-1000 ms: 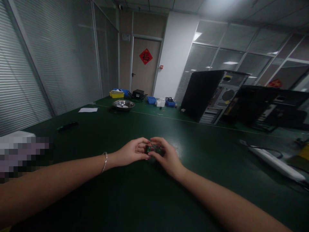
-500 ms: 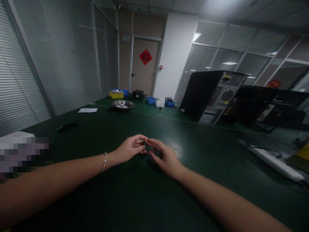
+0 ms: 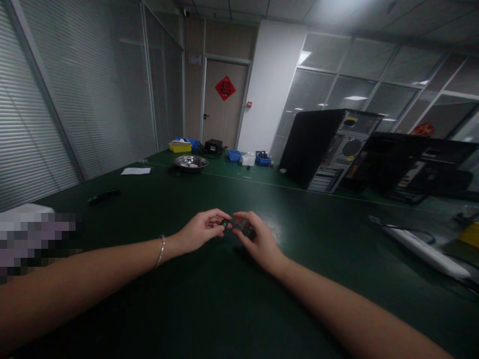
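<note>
Here are the two bare hands, close together over the smooth, dark green desk (image 3: 160,304), fingertips nearly meeting. The left hand (image 3: 197,231), a thin silvery bracelet (image 3: 160,251) circling its wrist, pinches a small green piece (image 3: 225,224) between thumb and fingers; it looks hard and blocky, its finer detail lost in the gloom. Opposite, the right hand (image 3: 263,243) curves into a loose C, thumb and forefinger bent towards the piece; whether it grips anything, I cannot tell. Beyond them sits a round, shiny metal bowl (image 3: 180,164), with a flat sheet of white paper (image 3: 135,171) to its left and a shallow yellow plastic tray (image 3: 180,148) behind. Over on the right stands a big boxy computer case (image 3: 310,144), black side panel against bare metal back, and nearer, a long, slim white bar (image 3: 426,252) lies slantwise beside dark cable.
</note>
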A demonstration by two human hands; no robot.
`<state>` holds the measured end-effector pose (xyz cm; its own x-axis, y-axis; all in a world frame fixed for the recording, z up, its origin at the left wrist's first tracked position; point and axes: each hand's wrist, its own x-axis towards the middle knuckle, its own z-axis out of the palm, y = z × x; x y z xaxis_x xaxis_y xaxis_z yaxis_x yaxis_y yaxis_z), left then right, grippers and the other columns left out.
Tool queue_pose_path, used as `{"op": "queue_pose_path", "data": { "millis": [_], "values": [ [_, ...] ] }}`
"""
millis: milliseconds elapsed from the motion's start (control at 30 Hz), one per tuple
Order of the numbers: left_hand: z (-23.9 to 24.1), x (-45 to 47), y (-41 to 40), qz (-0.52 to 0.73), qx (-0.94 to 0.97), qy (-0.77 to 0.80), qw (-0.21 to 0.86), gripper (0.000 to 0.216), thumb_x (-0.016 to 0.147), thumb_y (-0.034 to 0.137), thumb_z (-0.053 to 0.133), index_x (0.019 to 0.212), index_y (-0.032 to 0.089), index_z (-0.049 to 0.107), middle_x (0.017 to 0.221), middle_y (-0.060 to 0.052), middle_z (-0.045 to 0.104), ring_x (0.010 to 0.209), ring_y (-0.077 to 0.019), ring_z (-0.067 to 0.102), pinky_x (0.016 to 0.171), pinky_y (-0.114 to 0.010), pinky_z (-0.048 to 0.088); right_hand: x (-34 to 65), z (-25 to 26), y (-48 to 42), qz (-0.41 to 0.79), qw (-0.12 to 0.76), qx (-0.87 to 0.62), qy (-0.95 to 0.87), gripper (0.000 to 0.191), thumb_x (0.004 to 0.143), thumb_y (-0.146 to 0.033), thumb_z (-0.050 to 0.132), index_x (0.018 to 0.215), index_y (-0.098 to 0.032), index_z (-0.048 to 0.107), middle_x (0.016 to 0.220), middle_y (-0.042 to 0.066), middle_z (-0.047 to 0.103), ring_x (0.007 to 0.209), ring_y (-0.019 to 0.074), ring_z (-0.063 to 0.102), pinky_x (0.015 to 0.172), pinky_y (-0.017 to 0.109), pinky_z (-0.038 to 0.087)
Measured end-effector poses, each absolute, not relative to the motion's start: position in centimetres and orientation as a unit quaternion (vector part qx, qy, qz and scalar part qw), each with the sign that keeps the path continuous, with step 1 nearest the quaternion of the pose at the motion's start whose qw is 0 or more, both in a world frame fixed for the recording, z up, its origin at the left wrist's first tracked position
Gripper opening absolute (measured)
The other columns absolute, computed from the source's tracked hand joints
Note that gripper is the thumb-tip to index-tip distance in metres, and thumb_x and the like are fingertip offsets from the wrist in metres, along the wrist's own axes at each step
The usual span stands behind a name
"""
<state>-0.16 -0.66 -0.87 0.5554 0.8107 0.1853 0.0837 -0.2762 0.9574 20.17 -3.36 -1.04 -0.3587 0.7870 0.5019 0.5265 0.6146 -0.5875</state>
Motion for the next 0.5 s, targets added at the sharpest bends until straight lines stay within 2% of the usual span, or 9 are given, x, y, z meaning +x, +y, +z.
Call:
{"op": "queue_pose_path", "data": {
  "millis": [267, 500],
  "values": [
    [-1.36, -0.46, -0.25, 0.352, 0.722, 0.313, 0.506, 0.020, 0.087, 0.023, 0.053, 0.105, 0.015, 0.055, 0.098, -0.006, 0.062, 0.078, -0.0146, 0.061, 0.076, -0.034, 0.051, 20.16, -0.78, -3.40, 0.174, 0.346, -0.443, -0.809, 0.017, 0.087, -0.029, 0.057, 0.103, -0.022, 0.059, 0.097, 0.004, 0.063, 0.087, 0.0168, 0.059, 0.074, 0.028, 0.046],
    [-0.80, -0.38, -0.63, 0.358, 0.721, 0.306, 0.508, 0.020, 0.087, 0.023, 0.054, 0.105, 0.015, 0.057, 0.104, -0.008, 0.062, 0.096, -0.0200, 0.060, 0.081, -0.035, 0.051, 20.27, -0.51, -3.47, 0.159, 0.326, -0.459, -0.811, 0.020, 0.093, -0.032, 0.047, 0.097, -0.020, 0.062, 0.089, 0.004, 0.062, 0.080, 0.0160, 0.058, 0.068, 0.026, 0.044]
  ]
}}
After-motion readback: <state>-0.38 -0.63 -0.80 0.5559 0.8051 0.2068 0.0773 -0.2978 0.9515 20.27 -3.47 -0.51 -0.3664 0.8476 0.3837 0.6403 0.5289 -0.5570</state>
